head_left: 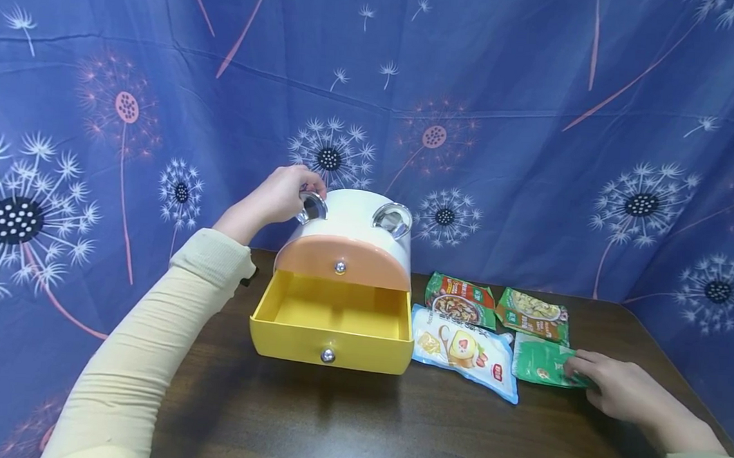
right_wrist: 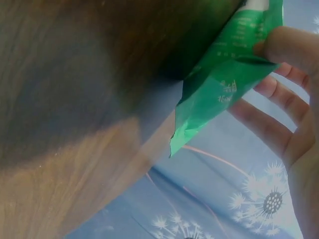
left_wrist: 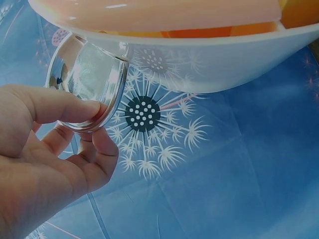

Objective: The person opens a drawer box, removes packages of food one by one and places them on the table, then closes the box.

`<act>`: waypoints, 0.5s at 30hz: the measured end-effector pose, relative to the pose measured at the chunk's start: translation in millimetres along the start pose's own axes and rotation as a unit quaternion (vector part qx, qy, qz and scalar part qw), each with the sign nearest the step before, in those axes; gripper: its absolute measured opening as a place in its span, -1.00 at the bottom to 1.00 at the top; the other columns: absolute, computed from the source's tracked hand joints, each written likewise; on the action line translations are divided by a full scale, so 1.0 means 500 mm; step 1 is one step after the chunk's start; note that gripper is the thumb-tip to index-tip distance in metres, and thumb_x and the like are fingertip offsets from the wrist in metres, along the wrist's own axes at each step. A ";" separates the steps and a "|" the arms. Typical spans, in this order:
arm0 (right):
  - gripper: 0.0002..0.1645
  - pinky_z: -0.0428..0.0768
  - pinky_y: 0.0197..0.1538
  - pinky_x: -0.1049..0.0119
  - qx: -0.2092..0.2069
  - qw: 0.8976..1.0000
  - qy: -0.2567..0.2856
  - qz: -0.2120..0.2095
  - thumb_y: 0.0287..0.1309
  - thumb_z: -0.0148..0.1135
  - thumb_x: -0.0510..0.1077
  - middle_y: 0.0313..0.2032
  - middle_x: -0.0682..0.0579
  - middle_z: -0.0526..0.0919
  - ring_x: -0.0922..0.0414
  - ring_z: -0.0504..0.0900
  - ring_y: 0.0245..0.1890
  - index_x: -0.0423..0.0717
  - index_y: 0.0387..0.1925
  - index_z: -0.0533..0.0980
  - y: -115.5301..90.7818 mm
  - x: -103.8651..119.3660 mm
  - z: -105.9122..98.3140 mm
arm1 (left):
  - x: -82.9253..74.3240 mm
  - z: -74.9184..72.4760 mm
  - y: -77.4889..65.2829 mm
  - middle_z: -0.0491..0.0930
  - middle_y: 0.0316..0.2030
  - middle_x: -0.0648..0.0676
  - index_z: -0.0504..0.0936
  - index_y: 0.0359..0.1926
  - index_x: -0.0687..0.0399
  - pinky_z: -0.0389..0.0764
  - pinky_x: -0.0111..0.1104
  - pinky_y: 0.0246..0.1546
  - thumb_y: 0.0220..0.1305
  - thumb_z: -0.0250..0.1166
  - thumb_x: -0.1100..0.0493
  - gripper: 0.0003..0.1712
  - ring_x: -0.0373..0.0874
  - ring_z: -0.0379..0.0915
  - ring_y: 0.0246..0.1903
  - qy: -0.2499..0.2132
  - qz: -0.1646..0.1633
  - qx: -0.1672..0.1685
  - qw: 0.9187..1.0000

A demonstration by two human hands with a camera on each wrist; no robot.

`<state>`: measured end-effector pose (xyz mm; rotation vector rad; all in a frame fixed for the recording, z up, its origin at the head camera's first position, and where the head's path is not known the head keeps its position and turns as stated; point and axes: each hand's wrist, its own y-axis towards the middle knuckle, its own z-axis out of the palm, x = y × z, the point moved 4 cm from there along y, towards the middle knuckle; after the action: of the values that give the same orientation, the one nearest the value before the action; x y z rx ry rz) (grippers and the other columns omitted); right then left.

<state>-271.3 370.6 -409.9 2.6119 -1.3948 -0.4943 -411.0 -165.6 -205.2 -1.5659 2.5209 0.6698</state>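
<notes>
A white drawer box [head_left: 354, 211] with two silver ring-shaped ears stands on the table. Its yellow lower drawer [head_left: 329, 348] is pulled out with nothing inside, while the orange upper drawer [head_left: 316, 254] is in. My left hand [head_left: 284, 191] pinches the left silver ear [left_wrist: 92, 79] between thumb and fingers. At the right, my right hand [head_left: 620, 387] pinches the edge of a green packet [head_left: 537, 360]. In the right wrist view the thumb lies on one face of the green packet [right_wrist: 224, 79], the fingers behind it.
Left of the green packet lies a white and blue pouch [head_left: 463, 351]. Behind are a red and green food packet [head_left: 463, 300] and a green and brown one [head_left: 533, 314]. A blue dandelion-print cloth [head_left: 506, 70] hangs behind the brown table [head_left: 357, 422].
</notes>
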 end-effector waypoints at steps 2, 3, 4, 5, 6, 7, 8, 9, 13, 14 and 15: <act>-0.38 0.18 -0.63 0.41 0.007 1.000 0.005 0.007 -0.53 0.45 -0.29 -0.36 0.35 0.45 0.45 0.22 -0.55 0.39 -0.40 0.42 0.000 -0.001 0.000 | 0.000 0.000 0.000 0.51 -0.21 0.11 0.64 -0.22 -0.02 0.41 -0.17 -0.07 -0.10 -0.02 0.61 -0.44 0.00 0.36 -0.15 0.000 -0.002 0.000 1.000; -0.39 0.17 -0.63 0.41 0.009 1.000 0.007 0.009 -0.52 0.45 -0.29 -0.36 0.36 0.44 0.45 0.22 -0.55 0.39 -0.40 0.42 -0.001 -0.001 0.000 | 0.000 0.000 0.000 0.51 -0.21 0.11 0.64 -0.22 -0.02 0.41 -0.17 -0.06 -0.10 -0.02 0.61 -0.44 0.00 0.36 -0.15 -0.001 -0.003 0.000 1.000; -0.39 0.17 -0.63 0.41 0.012 1.000 0.008 0.011 -0.51 0.45 -0.28 -0.36 0.36 0.44 0.45 0.22 -0.55 0.39 -0.39 0.42 -0.001 -0.001 0.001 | 0.000 0.000 -0.001 0.51 -0.21 0.11 0.64 -0.22 -0.02 0.41 -0.16 -0.06 -0.09 -0.02 0.61 -0.44 0.00 0.36 -0.14 -0.001 -0.002 -0.001 1.000; -0.39 0.17 -0.63 0.41 0.018 1.000 0.011 0.013 -0.50 0.46 -0.28 -0.36 0.37 0.43 0.44 0.22 -0.55 0.39 -0.39 0.41 -0.002 -0.001 0.001 | 0.000 0.000 -0.001 0.51 -0.21 0.11 0.64 -0.23 -0.02 0.40 -0.17 -0.06 -0.09 -0.02 0.61 -0.44 0.00 0.36 -0.14 -0.002 -0.003 -0.001 1.000; -0.39 0.18 -0.63 0.40 0.021 1.000 0.011 0.014 -0.50 0.46 -0.27 -0.36 0.37 0.43 0.44 0.22 -0.55 0.39 -0.38 0.41 -0.002 0.000 0.001 | 0.000 0.001 -0.001 0.51 -0.21 0.11 0.64 -0.23 -0.02 0.40 -0.17 -0.06 -0.08 -0.02 0.60 -0.45 0.00 0.36 -0.15 0.000 -0.002 -0.002 1.000; -0.39 0.18 -0.63 0.40 0.024 1.000 0.011 0.014 -0.49 0.46 -0.26 -0.36 0.37 0.42 0.44 0.23 -0.55 0.39 -0.38 0.41 -0.002 0.000 0.001 | 0.000 0.001 -0.001 0.51 -0.21 0.11 0.64 -0.23 -0.02 0.40 -0.17 -0.05 -0.08 -0.03 0.60 -0.45 0.00 0.36 -0.15 0.000 -0.002 -0.003 1.000; -0.39 0.19 -0.63 0.39 0.028 0.999 0.011 0.014 -0.49 0.47 -0.26 -0.37 0.37 0.41 0.44 0.24 -0.54 0.39 -0.38 0.41 -0.001 0.001 0.000 | 0.000 0.001 -0.001 0.51 -0.21 0.11 0.64 -0.23 -0.01 0.40 -0.16 -0.05 -0.08 -0.03 0.60 -0.45 0.00 0.36 -0.15 -0.001 -0.001 -0.004 1.000; -0.39 0.20 -0.63 0.39 0.032 0.999 0.011 0.014 -0.49 0.48 -0.25 -0.36 0.37 0.42 0.44 0.25 -0.53 0.39 -0.38 0.41 -0.001 0.001 0.000 | 0.000 0.001 -0.001 0.51 -0.21 0.11 0.64 -0.23 -0.01 0.40 -0.16 -0.05 -0.07 -0.03 0.60 -0.45 0.00 0.37 -0.15 -0.001 0.000 -0.005 1.000; -0.42 0.26 -0.62 0.36 0.044 0.999 0.009 0.017 -0.45 0.53 -0.16 -0.33 0.34 0.44 0.43 0.29 -0.52 0.40 -0.36 0.41 0.004 0.004 -0.004 | 0.000 0.002 -0.001 0.52 -0.21 0.11 0.64 -0.23 -0.01 0.41 -0.15 -0.04 -0.07 -0.03 0.60 -0.46 0.00 0.37 -0.14 -0.001 0.002 -0.008 1.000; -0.42 0.26 -0.62 0.36 0.045 0.999 0.010 0.015 -0.44 0.55 -0.13 -0.33 0.33 0.45 0.44 0.29 -0.52 0.39 -0.36 0.41 0.005 0.005 -0.005 | 0.000 0.002 -0.001 0.51 -0.21 0.12 0.64 -0.23 -0.01 0.41 -0.15 -0.04 -0.07 -0.03 0.60 -0.46 0.01 0.37 -0.15 -0.001 0.002 -0.009 1.000; -0.43 0.27 -0.62 0.37 0.041 0.999 0.008 0.013 -0.44 0.56 -0.10 -0.32 0.33 0.45 0.44 0.29 -0.52 0.39 -0.36 0.41 0.007 0.007 -0.007 | 0.000 0.002 -0.001 0.52 -0.21 0.11 0.64 -0.24 -0.01 0.41 -0.15 -0.04 -0.07 -0.03 0.60 -0.46 0.01 0.37 -0.15 -0.001 0.003 -0.009 1.000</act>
<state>-271.0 365.6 -406.3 2.6505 -1.4722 -0.4202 -410.8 -165.0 -206.2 -1.5643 2.5257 0.6961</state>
